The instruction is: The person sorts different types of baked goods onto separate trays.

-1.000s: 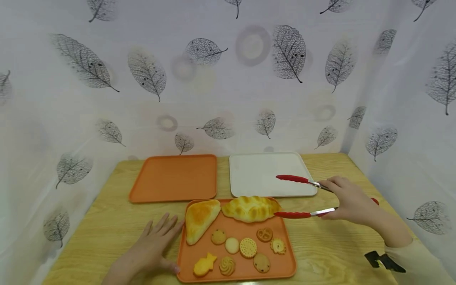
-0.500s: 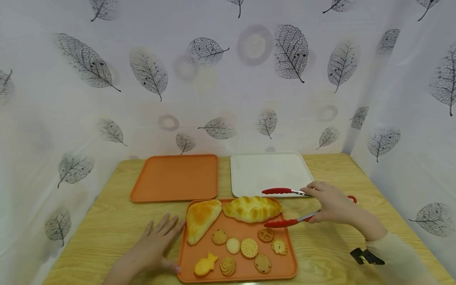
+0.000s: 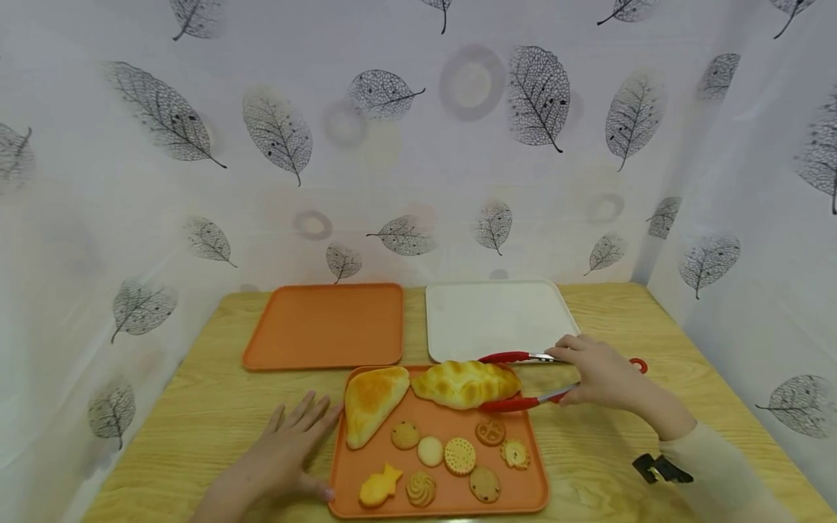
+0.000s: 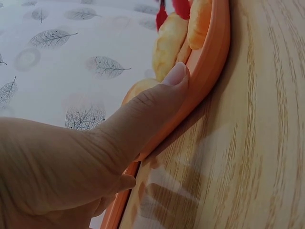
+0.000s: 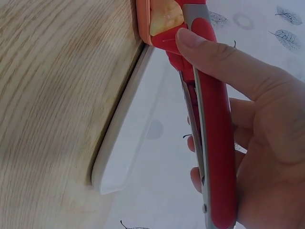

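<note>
In my right hand (image 3: 604, 378) I grip a pair of red-tipped tongs (image 5: 217, 138), thumb on one arm and fingers on the other. Their spread tips stand on either side of the right end of a long braided loaf (image 3: 461, 385). That loaf lies along the back of the near orange tray (image 3: 441, 501). My left hand (image 3: 277, 454) has its fingers spread at the tray's left edge, the thumb touching the rim in the left wrist view. Beside the loaf lies a triangular bread (image 3: 373, 399). Several cookies, among them a round dotted one (image 3: 460, 456), and a fish-shaped piece (image 3: 379, 487) lie in front.
Behind the near tray, a second orange tray (image 3: 327, 327) stands at the back left and a white tray (image 3: 497, 316) at the back right. All rest on a wooden table (image 3: 189, 407). A leaf-patterned curtain (image 3: 418, 160) encloses the back and sides.
The right hand has moved left with the tongs, bringing their tips from right of the braided loaf to both sides of its right end. The left hand has stayed at the tray.
</note>
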### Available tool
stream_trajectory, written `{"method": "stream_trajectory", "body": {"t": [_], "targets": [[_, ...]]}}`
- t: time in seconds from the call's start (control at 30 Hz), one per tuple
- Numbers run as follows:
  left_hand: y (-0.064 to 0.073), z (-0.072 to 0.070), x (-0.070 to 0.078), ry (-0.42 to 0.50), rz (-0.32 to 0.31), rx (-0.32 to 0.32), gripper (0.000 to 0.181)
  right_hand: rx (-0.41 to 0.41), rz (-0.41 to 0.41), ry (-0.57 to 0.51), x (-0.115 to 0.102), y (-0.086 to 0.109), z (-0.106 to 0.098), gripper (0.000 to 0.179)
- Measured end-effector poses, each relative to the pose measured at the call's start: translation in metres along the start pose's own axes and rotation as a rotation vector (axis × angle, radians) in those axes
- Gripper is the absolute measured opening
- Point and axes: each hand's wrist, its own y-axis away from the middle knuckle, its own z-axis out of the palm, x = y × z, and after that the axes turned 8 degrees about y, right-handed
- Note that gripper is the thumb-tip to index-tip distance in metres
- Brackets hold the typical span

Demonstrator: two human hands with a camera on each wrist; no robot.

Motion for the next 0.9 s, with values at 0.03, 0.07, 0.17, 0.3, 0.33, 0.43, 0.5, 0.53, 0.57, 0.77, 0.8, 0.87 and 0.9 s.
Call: {"method": "stream_trajectory", "body": {"t": [0.03,0.07,0.17,0.3,0.33,0.43,0.5,0.53,0.57,0.77,0.8,0.87,0.9], "targets": [[0.000,0.000,0.000,0.000,-0.001,0.000,0.122,0.005,-0.003,0.003,0.000,0.000,0.000,0.072],[0.000,0.000,0.001,0.002,-0.002,-0.002,0.122,0.010,-0.004,0.005,-0.001,0.000,0.000,0.071],[0.000,0.000,0.001,0.003,-0.005,-0.004,0.122,0.028,-0.011,0.005,-0.001,-0.001,0.000,0.070],[0.000,0.000,0.000,0.000,-0.008,-0.002,0.123,0.049,-0.016,0.002,0.000,0.000,-0.001,0.068],[0.000,0.001,0.000,-0.001,-0.008,-0.001,0.123,0.054,-0.018,0.001,0.001,0.000,-0.001,0.067],[0.000,0.001,-0.001,-0.003,-0.005,0.002,0.123,0.069,-0.025,0.005,0.002,0.001,-0.003,0.066],[0.000,0.001,-0.002,0.001,-0.004,0.002,0.123,0.075,-0.030,0.009,0.002,0.001,-0.005,0.066],[0.000,0.001,-0.002,0.004,-0.003,0.001,0.123,0.077,-0.032,0.009,0.003,0.000,-0.006,0.065],[0.000,0.001,-0.002,0.007,-0.004,0.001,0.123,0.080,-0.033,0.013,0.003,0.000,-0.007,0.065],[0.000,0.001,-0.004,0.021,-0.008,0.000,0.123,0.068,-0.031,0.011,0.008,-0.002,-0.017,0.065],[0.000,0.001,-0.004,0.021,-0.006,0.000,0.123,0.068,-0.031,0.008,0.008,-0.001,-0.019,0.065],[-0.001,0.002,-0.005,0.022,-0.007,-0.004,0.122,0.072,-0.030,0.007,0.010,-0.001,-0.022,0.066],[-0.001,0.002,-0.006,0.022,-0.005,-0.006,0.122,0.080,-0.033,0.011,0.010,-0.001,-0.024,0.066]]}}
